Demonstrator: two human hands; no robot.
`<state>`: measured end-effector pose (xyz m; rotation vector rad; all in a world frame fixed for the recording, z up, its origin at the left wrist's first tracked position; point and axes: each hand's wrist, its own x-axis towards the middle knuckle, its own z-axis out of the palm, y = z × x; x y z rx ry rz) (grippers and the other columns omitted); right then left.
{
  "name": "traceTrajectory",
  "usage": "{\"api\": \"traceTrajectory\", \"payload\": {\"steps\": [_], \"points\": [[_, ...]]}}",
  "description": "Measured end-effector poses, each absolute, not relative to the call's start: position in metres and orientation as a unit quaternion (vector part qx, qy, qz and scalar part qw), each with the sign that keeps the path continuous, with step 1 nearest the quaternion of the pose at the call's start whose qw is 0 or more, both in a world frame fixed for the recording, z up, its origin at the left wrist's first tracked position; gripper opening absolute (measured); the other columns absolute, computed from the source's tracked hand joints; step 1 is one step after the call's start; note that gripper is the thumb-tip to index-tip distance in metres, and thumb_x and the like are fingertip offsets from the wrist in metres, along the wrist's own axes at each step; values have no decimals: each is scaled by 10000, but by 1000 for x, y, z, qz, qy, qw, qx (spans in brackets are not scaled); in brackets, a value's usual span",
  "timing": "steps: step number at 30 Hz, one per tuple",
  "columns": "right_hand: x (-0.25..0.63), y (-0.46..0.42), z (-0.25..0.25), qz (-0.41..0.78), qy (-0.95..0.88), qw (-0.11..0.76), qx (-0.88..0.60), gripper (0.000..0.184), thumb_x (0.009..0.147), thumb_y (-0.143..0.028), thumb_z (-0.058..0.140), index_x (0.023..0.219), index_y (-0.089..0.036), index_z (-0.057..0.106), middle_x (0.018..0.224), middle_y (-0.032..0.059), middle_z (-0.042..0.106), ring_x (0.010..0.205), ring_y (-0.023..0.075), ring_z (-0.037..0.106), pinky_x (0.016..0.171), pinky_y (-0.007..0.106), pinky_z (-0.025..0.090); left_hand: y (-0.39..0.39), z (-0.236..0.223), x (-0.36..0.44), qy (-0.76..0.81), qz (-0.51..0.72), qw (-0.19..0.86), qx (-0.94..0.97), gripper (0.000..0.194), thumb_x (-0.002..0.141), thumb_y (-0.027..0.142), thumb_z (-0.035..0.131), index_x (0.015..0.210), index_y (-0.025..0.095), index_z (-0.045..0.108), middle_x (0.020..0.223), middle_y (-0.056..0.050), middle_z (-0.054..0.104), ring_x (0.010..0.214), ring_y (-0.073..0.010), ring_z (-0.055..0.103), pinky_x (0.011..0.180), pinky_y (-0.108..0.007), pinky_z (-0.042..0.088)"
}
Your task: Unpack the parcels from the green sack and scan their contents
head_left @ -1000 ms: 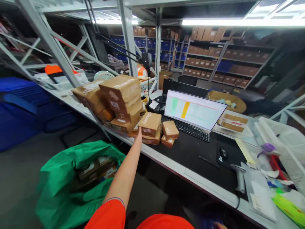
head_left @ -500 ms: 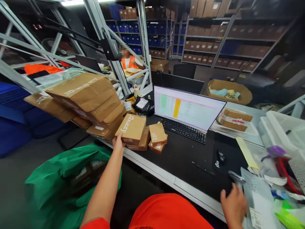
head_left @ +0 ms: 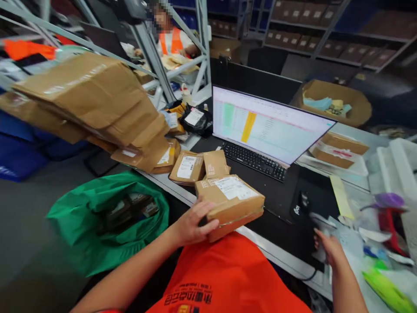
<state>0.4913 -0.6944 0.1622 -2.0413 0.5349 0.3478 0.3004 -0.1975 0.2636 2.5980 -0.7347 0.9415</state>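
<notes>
My left hand (head_left: 197, 221) grips the left end of a brown cardboard box (head_left: 237, 217), thumb on its side and fingers on top. The box is tilted in front of my body, with a white shipping label on its upper face. At the right, my right hand (head_left: 327, 245) is wrapped around the handle of a grey handheld barcode scanner (head_left: 321, 221), slightly blurred, at the desk's front edge. Behind the held box lie a labelled box (head_left: 187, 167) and a smaller plain box (head_left: 215, 164) on the black desk mat.
Large cartons (head_left: 94, 95) are stacked at the left. Below them stands a green sack (head_left: 71, 217) with packages inside. A monitor (head_left: 267, 126), keyboard (head_left: 254, 161) and mouse (head_left: 304, 199) occupy the desk. Across the frame sits a person in an orange vest (head_left: 176, 41).
My left hand has brought the box from the pile toward my body, and its label now shows. My right hand has closed on the scanner. The view has tilted down.
</notes>
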Motion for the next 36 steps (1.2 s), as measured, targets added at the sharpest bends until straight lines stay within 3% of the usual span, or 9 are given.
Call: {"api": "traceTrajectory", "payload": {"steps": [3, 6, 10, 13, 19, 23, 28, 33, 36], "points": [[463, -679, 230, 245, 148, 531, -797, 493, 680, -598, 773, 875, -207, 545, 645, -1, 615, 476, 130, 517, 465, 276, 443, -213, 244, 334, -415, 324, 101, 844, 401, 819, 189, 764, 1162, 336, 620, 1282, -28, 637, 1245, -176, 572, 1190, -430, 436], [427, -659, 295, 314, 78, 509, -797, 506, 748, -658, 730, 872, -193, 571, 631, 3, 623, 479, 128, 526, 465, 267, 444, -219, 219, 361, -529, 322, 108, 778, 285, 857, 243, 765, 1077, 393, 664, 1190, 77, 711, 1162, -88, 612, 1176, -272, 441], [403, -632, 332, 376, 51, 433, -818, 539, 737, -704, 697, 849, -191, 573, 546, -16, 582, 452, 133, 526, 436, 249, 414, -216, 191, 383, -584, 169, 186, 772, 450, 858, 190, 762, 1167, 488, 627, 1176, 129, 728, 1116, -46, 653, 1114, -182, 466], [403, -617, 326, 405, 46, 437, -801, 513, 747, -630, 712, 960, -185, 574, 657, -12, 642, 494, 130, 569, 465, 242, 438, -215, 183, 392, -556, -10, 272, 785, 454, 899, 144, 694, 1178, 498, 639, 1162, 116, 740, 1070, -52, 685, 1075, -197, 504], [405, -597, 306, 416, 57, 504, -754, 543, 748, -611, 693, 1036, -170, 560, 652, -34, 627, 465, 115, 541, 466, 239, 423, -213, 189, 399, -401, -272, 402, 777, 272, 934, 251, 642, 1070, 475, 714, 1107, 58, 761, 1070, -127, 711, 1085, -372, 528], [405, -589, 303, 422, 56, 521, -740, 505, 742, -610, 703, 953, -174, 561, 623, -45, 599, 448, 111, 534, 448, 230, 406, -208, 185, 395, -347, -244, 465, 777, 222, 851, 280, 765, 979, 459, 736, 1030, 54, 773, 1036, -133, 729, 1042, -350, 556], [407, -601, 283, 363, 92, 543, -752, 526, 786, -623, 681, 1031, -177, 547, 670, -14, 650, 492, 148, 607, 503, 263, 482, -204, 176, 383, -344, -246, 391, 818, 220, 930, 262, 643, 1047, 428, 726, 1133, 27, 754, 1152, -154, 684, 1142, -465, 463], [431, -659, 212, 201, 234, 389, -868, 438, 848, -497, 641, 1123, -175, 533, 748, 46, 701, 560, 200, 684, 544, 294, 528, -209, 164, 369, -340, 47, 335, 877, 431, 918, 90, 537, 1252, 341, 645, 1334, -60, 636, 1362, -221, 526, 1175, -541, 425], [447, -699, 169, 162, 315, 311, -882, 379, 873, -403, 594, 1117, -115, 562, 662, 88, 682, 546, 235, 691, 555, 327, 539, -223, 166, 367, -261, 177, 335, 888, 618, 837, 126, 686, 1405, 286, 502, 1429, -144, 507, 1392, -303, 469, 1121, -549, 473]]}}
